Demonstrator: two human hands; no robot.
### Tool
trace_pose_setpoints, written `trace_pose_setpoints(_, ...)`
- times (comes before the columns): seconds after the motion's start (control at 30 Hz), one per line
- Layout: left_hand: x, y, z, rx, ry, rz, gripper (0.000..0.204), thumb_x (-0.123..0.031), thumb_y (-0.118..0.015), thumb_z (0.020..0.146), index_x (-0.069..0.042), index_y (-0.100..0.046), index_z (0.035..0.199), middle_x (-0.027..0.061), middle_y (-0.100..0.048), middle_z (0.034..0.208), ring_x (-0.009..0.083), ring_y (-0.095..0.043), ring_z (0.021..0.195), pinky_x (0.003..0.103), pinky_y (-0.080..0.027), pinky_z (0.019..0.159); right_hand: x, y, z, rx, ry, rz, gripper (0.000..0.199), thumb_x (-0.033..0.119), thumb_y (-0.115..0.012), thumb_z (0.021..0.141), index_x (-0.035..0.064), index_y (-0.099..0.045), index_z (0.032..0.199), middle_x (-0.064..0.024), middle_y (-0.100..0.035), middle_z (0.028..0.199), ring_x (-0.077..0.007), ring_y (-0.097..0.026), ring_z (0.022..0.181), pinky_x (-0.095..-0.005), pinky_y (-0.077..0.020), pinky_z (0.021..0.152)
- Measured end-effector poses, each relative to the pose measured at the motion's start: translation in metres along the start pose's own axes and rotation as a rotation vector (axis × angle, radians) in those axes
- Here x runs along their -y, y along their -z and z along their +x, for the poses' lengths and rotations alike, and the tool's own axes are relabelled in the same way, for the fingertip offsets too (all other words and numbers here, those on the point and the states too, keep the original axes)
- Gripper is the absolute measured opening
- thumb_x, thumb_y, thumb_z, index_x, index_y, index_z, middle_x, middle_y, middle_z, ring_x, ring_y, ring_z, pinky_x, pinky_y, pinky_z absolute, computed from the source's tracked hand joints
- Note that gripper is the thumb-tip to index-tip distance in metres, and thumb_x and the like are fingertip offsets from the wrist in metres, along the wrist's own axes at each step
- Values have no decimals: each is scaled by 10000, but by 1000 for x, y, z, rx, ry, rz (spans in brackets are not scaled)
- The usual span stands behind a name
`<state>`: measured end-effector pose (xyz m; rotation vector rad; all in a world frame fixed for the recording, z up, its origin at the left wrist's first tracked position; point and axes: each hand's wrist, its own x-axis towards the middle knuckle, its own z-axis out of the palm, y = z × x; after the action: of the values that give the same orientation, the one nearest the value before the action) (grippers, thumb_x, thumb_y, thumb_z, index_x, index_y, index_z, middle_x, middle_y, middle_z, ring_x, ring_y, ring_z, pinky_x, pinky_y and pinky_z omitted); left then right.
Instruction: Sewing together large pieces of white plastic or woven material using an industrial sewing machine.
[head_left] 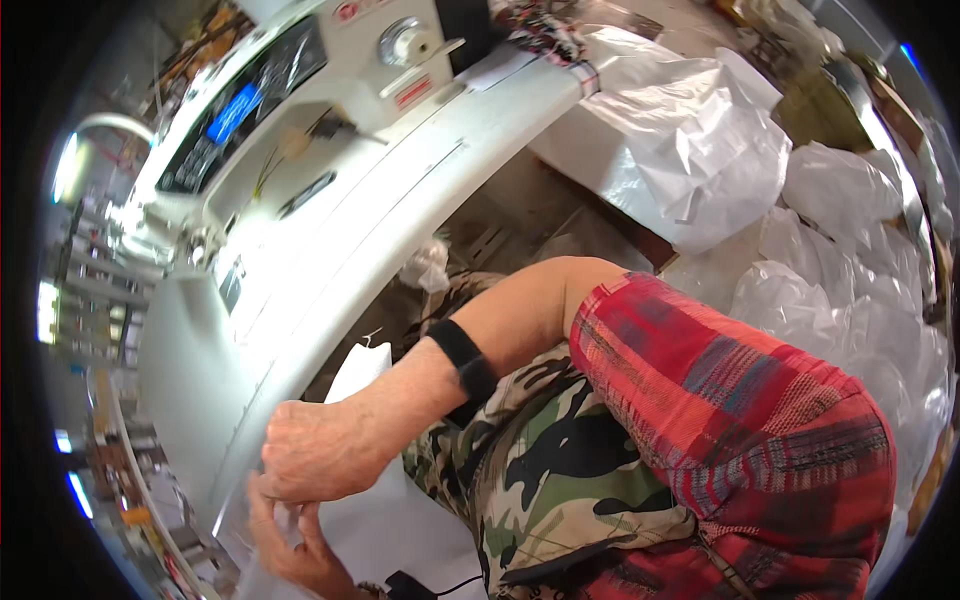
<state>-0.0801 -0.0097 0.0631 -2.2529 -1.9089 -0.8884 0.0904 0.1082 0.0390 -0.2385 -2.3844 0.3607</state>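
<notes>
My right hand [318,452] reaches across my body to the lower left, a black band on its wrist, and is closed on a piece of white fabric [372,520] at the edge of the white sewing table [420,190]. My left hand [290,545] sits just below it, fingers curled on the same white fabric. The fabric hangs down over my lap, which is covered by camouflage trousers [540,470]. My right sleeve is red plaid [740,430]. How much of the fabric lies under the hands is hidden.
A white industrial sewing machine [330,90] with a control panel and blue display [232,112] stands on the table at upper left. Several white plastic bags [720,150] of material are piled to the right. A black cable [440,585] lies near my lap.
</notes>
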Motion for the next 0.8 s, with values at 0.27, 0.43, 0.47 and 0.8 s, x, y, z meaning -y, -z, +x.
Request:
trace_pose_setpoints(0.27, -40, -53, 34, 286, -363, 19, 241, -139, -720, 823, 34, -640, 969, 152, -592, 775, 333, -573, 699, 415, -434, 617, -29, 23, -108, 43, -375, 285, 316, 313, -644, 843, 26, -616, 714, -161, -606, 637, -387, -610, 661, -464, -475, 577)
trace_pose_setpoints(0.43, -70, -96, 32, 452, -338, -65, 155, -79, -708, 822, 31, -624, 891, 163, -549, 718, 306, -537, 608, 388, -399, 557, -33, 37, -176, -135, -582, 305, 264, 320, -643, 846, 66, -674, 783, -134, -644, 683, -351, -634, 669, -450, -493, 600)
trace_pose_setpoints(0.47, -72, -97, 33, 424, -354, -86, 155, -79, -708, 822, 31, -624, 891, 163, -549, 718, 306, -537, 608, 388, -399, 557, -40, 44, -198, -264, -607, 242, 267, 321, -640, 863, 65, -679, 795, -119, -648, 681, -315, -649, 648, -428, -500, 582)
trace_pose_setpoints(0.8, -71, -104, 37, 402, -230, -393, 110, -21, -707, 820, 43, -619, 804, 135, -514, 625, 228, -462, 513, 323, -361, 507, -138, 149, -420, -1819, -1403, 521, 515, 496, -634, 898, 80, -559, 1192, -43, -596, 1136, -173, -595, 886, -382, -488, 657)
